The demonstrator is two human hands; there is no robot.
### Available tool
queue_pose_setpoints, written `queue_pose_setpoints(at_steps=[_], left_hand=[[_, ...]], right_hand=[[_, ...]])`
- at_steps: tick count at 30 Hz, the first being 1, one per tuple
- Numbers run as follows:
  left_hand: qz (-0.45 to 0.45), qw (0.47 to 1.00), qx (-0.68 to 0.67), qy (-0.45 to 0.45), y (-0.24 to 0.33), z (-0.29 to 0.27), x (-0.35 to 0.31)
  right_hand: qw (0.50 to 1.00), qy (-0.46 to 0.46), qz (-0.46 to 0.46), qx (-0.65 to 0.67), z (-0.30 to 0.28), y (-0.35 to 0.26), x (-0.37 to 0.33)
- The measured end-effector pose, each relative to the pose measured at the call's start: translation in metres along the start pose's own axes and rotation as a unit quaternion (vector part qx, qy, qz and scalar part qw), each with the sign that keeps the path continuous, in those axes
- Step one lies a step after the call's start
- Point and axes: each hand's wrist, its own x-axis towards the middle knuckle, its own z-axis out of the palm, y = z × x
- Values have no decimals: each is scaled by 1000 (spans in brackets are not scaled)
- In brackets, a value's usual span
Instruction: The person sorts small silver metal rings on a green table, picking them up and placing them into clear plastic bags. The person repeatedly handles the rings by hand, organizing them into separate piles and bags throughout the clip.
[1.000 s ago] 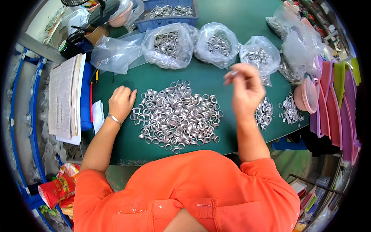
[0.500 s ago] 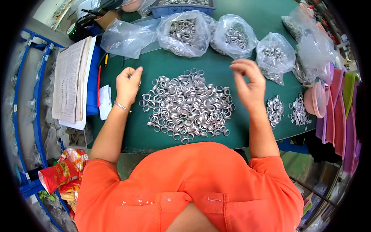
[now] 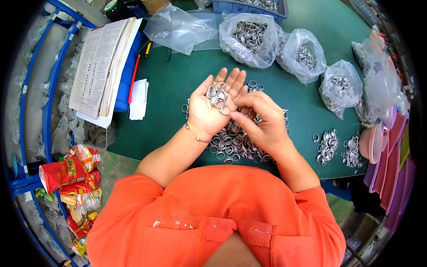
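Observation:
My left hand (image 3: 207, 104) is turned palm up with its fingers stretched out, and several silver metal rings (image 3: 217, 94) rest in it. At the edge of that palm, the thumb and forefinger of my right hand (image 3: 262, 120) come together at one ring (image 3: 225, 109). Both hands are above a pile of loose metal rings (image 3: 235, 142) on the green table (image 3: 173, 84). The hands and forearms cover much of the pile; rings show around its edges.
Clear plastic bags of rings (image 3: 250, 38) (image 3: 304, 57) (image 3: 341, 84) stand along the far side near a blue bin (image 3: 262, 11). Two small piles of metal parts (image 3: 328, 147) (image 3: 352, 150) lie at right, beside a pink basin (image 3: 371, 142). Papers (image 3: 95, 69) and a red pencil (image 3: 133, 80) are left.
My left hand has turned from closed to palm up, showing the rings, and moved right over the pile. My right hand has moved left to meet it. The view has shifted too.

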Motion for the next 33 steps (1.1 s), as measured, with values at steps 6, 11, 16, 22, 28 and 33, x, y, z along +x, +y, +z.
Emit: queue_pose_setpoints(at_steps=[6, 11, 16, 22, 28, 33], left_hand=[[18, 994, 110, -13, -8, 5, -4], [-4, 995, 100, -4, -9, 0, -9], [-31, 991, 123, 33, -7, -1, -12], [-18, 957, 273, 96, -1, 1, -23], [-41, 931, 337, 131, -5, 5, -27], [-13, 911, 397, 113, -4, 1, -30]], right_hand=[[998, -36, 47, 3, 6, 4, -4], [994, -43, 77, 58, 5, 9, -8], [994, 49, 38, 85, 5, 14, -17], [979, 60, 104, 163, -2, 12, -21], [988, 107, 52, 96, -4, 18, -26], [973, 193, -85, -90, -39, 22, -15]])
